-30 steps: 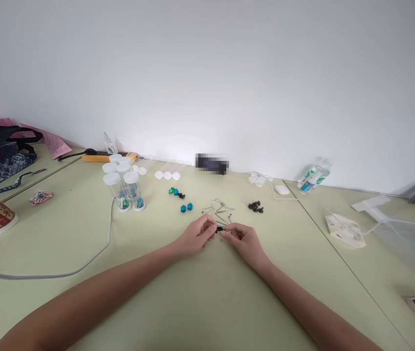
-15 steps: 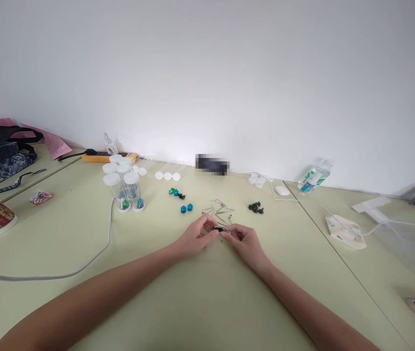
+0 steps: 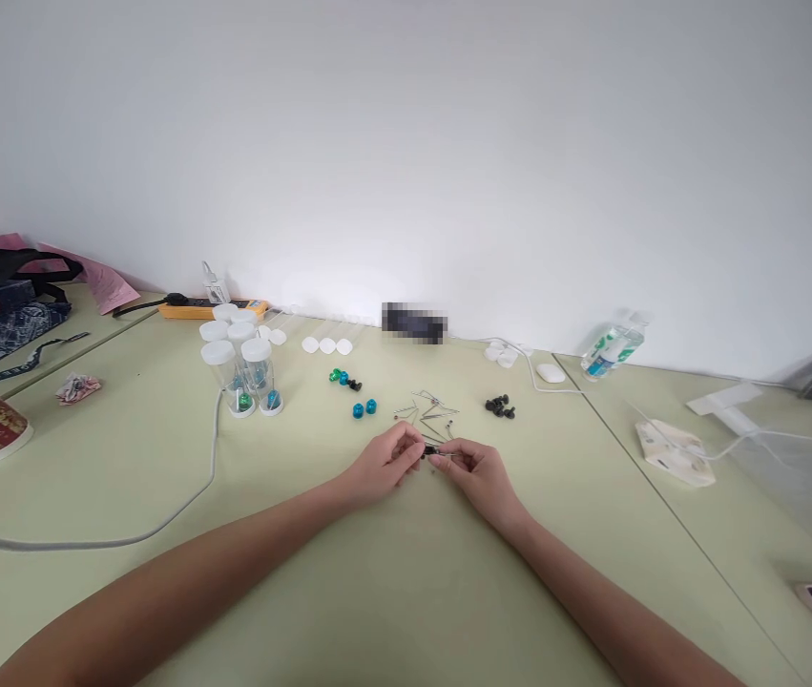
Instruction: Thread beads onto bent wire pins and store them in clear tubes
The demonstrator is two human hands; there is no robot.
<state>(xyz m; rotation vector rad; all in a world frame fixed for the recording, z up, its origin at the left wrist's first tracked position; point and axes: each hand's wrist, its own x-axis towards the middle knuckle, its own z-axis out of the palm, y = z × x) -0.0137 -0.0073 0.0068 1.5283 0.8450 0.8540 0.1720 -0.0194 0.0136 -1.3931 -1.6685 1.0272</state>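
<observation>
A small black part (image 3: 431, 449) with a thin metal rod sits between my two hands, just above or on the table; its exact kind is too small to tell. My left hand (image 3: 384, 465) pinches its left end between thumb and fingers. At its right end, my right hand (image 3: 475, 471) has thumb and fingertips closed on it. Right behind my fingers lies a loose pile of thin metal rods (image 3: 434, 410). Two blue beads (image 3: 364, 408) rest to the left of the rods, and several black pieces (image 3: 500, 407) lie to the right.
Clear tubes with white caps (image 3: 258, 353) stand at the left beside a grey cable (image 3: 214, 448). Behind them is an orange power strip (image 3: 197, 310). Green, blue and black pieces (image 3: 343, 378) lie mid-table. A clear bottle (image 3: 614, 345) leans at the back right near a white mouse-like object (image 3: 551, 373).
My left thumb and fingers have shifted slightly on the black part, so more of it shows. My right hand stays nearly in place.
</observation>
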